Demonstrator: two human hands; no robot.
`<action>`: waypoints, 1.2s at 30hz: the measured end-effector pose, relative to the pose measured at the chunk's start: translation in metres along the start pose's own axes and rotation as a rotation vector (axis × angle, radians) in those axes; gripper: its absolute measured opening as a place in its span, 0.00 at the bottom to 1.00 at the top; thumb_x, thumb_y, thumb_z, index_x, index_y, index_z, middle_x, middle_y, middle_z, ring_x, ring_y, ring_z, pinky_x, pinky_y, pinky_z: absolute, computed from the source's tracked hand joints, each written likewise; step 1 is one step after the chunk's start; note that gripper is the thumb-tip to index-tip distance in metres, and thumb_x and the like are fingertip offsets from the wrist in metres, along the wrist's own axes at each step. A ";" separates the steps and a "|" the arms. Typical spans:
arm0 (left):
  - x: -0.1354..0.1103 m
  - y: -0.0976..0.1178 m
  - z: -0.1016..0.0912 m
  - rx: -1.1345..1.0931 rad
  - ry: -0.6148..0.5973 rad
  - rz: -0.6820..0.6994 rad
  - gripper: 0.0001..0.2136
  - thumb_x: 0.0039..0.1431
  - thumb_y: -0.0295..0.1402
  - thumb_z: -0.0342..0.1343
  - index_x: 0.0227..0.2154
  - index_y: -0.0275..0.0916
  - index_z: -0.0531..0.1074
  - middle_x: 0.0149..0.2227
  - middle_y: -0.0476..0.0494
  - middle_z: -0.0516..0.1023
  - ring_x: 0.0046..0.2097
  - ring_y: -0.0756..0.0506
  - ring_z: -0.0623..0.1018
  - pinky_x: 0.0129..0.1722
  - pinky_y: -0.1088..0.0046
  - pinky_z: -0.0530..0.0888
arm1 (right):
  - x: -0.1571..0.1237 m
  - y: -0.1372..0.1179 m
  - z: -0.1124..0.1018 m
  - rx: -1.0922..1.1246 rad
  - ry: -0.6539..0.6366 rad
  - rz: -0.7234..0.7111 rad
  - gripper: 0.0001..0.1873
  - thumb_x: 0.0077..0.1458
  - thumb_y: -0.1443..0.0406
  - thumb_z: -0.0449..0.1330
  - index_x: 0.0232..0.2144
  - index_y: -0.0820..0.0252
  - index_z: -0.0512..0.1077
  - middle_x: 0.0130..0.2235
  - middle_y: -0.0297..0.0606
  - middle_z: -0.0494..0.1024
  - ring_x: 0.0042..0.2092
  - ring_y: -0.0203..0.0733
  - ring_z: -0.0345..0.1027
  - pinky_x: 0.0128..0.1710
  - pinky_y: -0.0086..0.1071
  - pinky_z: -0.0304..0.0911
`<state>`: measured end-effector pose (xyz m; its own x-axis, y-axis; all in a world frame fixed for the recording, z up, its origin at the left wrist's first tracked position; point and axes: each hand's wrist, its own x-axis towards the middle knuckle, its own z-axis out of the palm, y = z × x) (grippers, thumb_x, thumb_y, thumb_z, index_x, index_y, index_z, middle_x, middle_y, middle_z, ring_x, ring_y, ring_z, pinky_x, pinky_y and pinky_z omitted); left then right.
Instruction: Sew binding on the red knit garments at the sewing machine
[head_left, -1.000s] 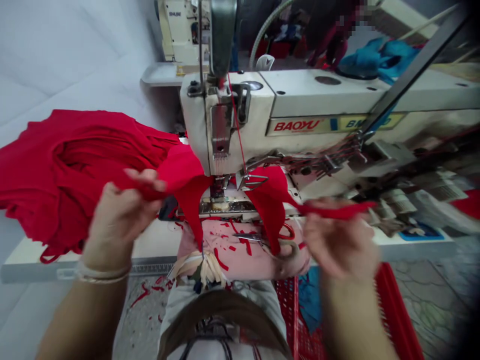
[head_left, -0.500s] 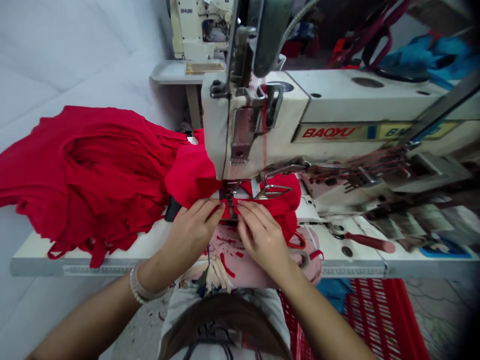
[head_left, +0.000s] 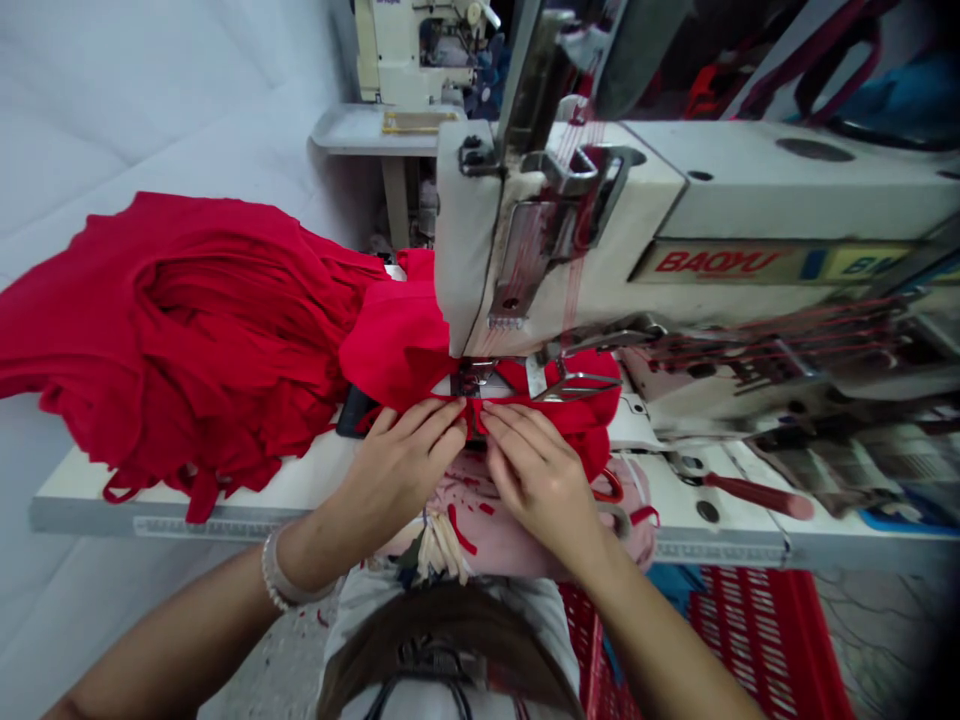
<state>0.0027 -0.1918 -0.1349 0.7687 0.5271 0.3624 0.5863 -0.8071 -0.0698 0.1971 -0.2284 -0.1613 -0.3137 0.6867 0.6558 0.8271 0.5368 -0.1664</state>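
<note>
The left hand (head_left: 401, 470) and right hand (head_left: 536, 480) lay side by side, each grip nearly closed, with the fingertips pinching a fold of the red knit garment (head_left: 397, 340) just in front of the presser foot (head_left: 480, 378). The fingers hid the seam, and the needle was hard to make out. A bracelet (head_left: 274, 570) circled the left wrist. Below the hands, pink cloth (head_left: 517, 535) covered the person's lap, and a red plastic crate (head_left: 750, 640) stood on the floor to the right. The garment passed under the foot, its bulk heaped to the left on the white worktop (head_left: 187, 510), while a red-handled screwdriver (head_left: 757, 497) lay to the right. The cream sewing machine (head_left: 570, 240) bore a legible "BAOYU" label (head_left: 709, 262), its further lettering cut off. Beyond stood a second sewing machine (head_left: 409, 50).
</note>
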 end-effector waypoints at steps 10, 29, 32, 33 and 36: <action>0.001 0.002 0.010 0.005 0.023 -0.068 0.18 0.67 0.26 0.44 0.56 0.29 0.68 0.56 0.37 0.73 0.54 0.41 0.72 0.49 0.65 0.68 | 0.004 -0.007 0.000 -0.230 -0.122 -0.051 0.16 0.60 0.72 0.56 0.48 0.74 0.75 0.51 0.48 0.77 0.52 0.50 0.67 0.49 0.40 0.71; 0.004 0.001 0.005 0.079 -0.035 -0.071 0.19 0.66 0.25 0.47 0.58 0.33 0.69 0.55 0.38 0.74 0.52 0.40 0.72 0.44 0.64 0.69 | 0.003 -0.008 0.000 -0.300 -0.115 -0.017 0.16 0.61 0.70 0.55 0.50 0.70 0.74 0.52 0.44 0.77 0.51 0.50 0.64 0.38 0.38 0.63; 0.004 0.002 0.006 0.086 -0.040 -0.082 0.18 0.66 0.26 0.47 0.57 0.34 0.69 0.56 0.38 0.74 0.53 0.40 0.72 0.44 0.64 0.69 | 0.004 -0.009 0.000 -0.305 -0.114 -0.014 0.16 0.61 0.70 0.55 0.50 0.70 0.74 0.51 0.43 0.78 0.50 0.50 0.64 0.37 0.38 0.63; 0.005 0.002 0.007 0.090 -0.041 -0.088 0.18 0.66 0.26 0.47 0.57 0.34 0.69 0.56 0.38 0.74 0.53 0.40 0.72 0.44 0.64 0.69 | 0.005 -0.008 0.001 -0.304 -0.112 -0.010 0.16 0.61 0.70 0.55 0.49 0.70 0.74 0.51 0.43 0.78 0.49 0.50 0.64 0.37 0.39 0.63; 0.006 0.003 0.009 0.101 -0.035 -0.099 0.19 0.66 0.26 0.46 0.57 0.33 0.68 0.57 0.37 0.73 0.55 0.39 0.71 0.46 0.63 0.69 | 0.010 -0.006 0.003 -0.291 -0.101 0.003 0.16 0.62 0.69 0.55 0.49 0.70 0.75 0.50 0.44 0.78 0.49 0.49 0.65 0.37 0.39 0.63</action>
<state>0.0116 -0.1884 -0.1415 0.7136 0.6130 0.3393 0.6808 -0.7210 -0.1291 0.1880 -0.2236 -0.1559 -0.3439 0.7409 0.5769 0.9224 0.3817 0.0597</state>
